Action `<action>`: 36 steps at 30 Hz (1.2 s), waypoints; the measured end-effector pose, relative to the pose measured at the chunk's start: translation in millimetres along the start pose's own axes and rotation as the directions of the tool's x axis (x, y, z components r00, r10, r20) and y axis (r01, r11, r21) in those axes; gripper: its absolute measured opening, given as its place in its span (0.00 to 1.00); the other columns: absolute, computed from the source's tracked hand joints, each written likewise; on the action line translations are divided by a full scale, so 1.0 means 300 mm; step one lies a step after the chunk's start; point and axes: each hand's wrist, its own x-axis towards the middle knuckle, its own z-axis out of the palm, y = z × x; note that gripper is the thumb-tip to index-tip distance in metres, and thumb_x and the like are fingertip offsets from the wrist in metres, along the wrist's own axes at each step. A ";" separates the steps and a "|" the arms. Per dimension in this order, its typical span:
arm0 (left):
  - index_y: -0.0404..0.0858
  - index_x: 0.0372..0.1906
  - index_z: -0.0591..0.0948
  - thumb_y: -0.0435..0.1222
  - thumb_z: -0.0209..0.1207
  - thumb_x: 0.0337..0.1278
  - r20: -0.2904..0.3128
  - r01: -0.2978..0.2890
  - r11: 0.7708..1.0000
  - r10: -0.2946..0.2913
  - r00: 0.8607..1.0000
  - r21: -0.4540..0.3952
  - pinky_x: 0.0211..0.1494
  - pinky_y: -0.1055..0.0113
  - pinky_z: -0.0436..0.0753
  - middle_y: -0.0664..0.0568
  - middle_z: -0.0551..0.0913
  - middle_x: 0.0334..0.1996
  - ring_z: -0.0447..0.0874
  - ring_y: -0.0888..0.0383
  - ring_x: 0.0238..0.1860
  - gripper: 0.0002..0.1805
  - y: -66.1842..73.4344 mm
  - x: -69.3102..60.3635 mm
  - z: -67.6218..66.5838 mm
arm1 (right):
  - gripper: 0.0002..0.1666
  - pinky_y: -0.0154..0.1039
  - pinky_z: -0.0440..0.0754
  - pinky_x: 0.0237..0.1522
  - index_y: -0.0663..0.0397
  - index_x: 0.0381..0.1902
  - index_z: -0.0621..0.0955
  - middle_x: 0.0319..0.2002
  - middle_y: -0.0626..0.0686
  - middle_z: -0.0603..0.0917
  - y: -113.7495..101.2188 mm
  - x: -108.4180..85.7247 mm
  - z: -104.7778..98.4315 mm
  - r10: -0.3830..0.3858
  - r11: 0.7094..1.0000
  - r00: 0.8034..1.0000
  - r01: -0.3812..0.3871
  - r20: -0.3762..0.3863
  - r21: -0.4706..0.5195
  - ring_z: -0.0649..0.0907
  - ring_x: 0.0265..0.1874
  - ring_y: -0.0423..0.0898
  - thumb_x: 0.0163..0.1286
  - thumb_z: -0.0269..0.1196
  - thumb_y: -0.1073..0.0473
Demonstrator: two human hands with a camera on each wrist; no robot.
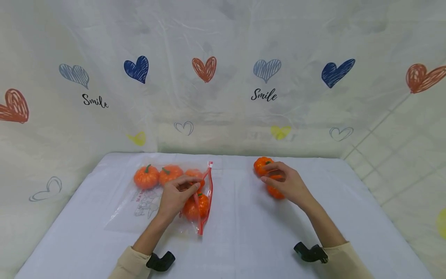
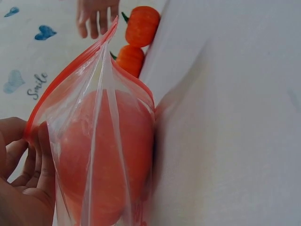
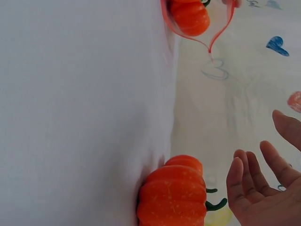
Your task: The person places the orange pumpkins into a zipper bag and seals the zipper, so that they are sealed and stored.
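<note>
A clear zip bag (image 1: 150, 203) with a red zip edge lies on the left of the table, holding several small orange pumpkins (image 1: 146, 177). My left hand (image 1: 177, 195) pinches the upper lip of the bag near its mouth, which gapes toward the right. Two more pumpkins (image 1: 262, 166) sit outside the bag on the right, one behind the other. Just above them hovers my right hand (image 1: 287, 184), its fingers spread and loosely bent with nothing between them. In the right wrist view, a gap shows between that hand (image 3: 268, 179) and the pumpkin stems (image 3: 216, 205).
The table (image 1: 237, 232) has a white cover. A pale backdrop (image 1: 230, 116) with printed hearts stands behind it. Black curved pieces (image 1: 161, 261) are at both wrists, by the beige sleeves.
</note>
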 end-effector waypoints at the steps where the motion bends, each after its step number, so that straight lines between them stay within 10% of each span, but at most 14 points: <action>1: 0.45 0.48 0.91 0.39 0.70 0.65 0.001 0.001 1.000 -0.001 1.000 -0.002 0.44 0.75 0.83 0.49 0.91 0.44 0.82 0.55 0.41 0.09 0.000 0.000 0.000 | 0.26 0.43 0.85 0.61 0.51 0.61 0.81 0.60 0.53 0.84 0.002 0.000 -0.006 -0.001 1.000 1.000 0.001 -0.003 -0.004 0.85 0.57 0.52 0.71 0.70 0.45; 12: 0.44 0.47 0.91 0.39 0.70 0.65 -0.002 0.004 1.000 -0.004 1.000 0.010 0.43 0.75 0.82 0.49 0.91 0.44 0.81 0.55 0.41 0.09 0.001 0.000 0.001 | 0.30 0.21 0.80 0.51 0.55 0.64 0.78 0.61 0.58 0.83 0.026 -0.013 -0.084 0.006 1.000 1.000 -0.007 -0.015 -0.024 0.83 0.58 0.53 0.72 0.69 0.45; 29: 0.46 0.48 0.91 0.40 0.70 0.65 0.001 0.016 1.000 -0.016 1.000 0.015 0.44 0.75 0.81 0.50 0.91 0.45 0.80 0.55 0.43 0.10 0.001 -0.001 0.000 | 0.30 0.24 0.80 0.50 0.54 0.64 0.78 0.63 0.62 0.81 0.108 -0.026 -0.137 0.064 0.993 0.997 -0.060 0.035 -0.104 0.80 0.60 0.58 0.70 0.71 0.47; 36: 0.46 0.47 0.92 0.39 0.70 0.65 -0.002 0.025 1.000 -0.025 1.000 0.016 0.42 0.75 0.81 0.49 0.91 0.44 0.80 0.54 0.41 0.09 0.003 -0.002 0.003 | 0.32 0.40 0.82 0.56 0.55 0.65 0.78 0.62 0.60 0.82 0.141 -0.026 -0.146 0.071 0.987 0.996 -0.062 0.059 -0.145 0.81 0.60 0.57 0.69 0.71 0.46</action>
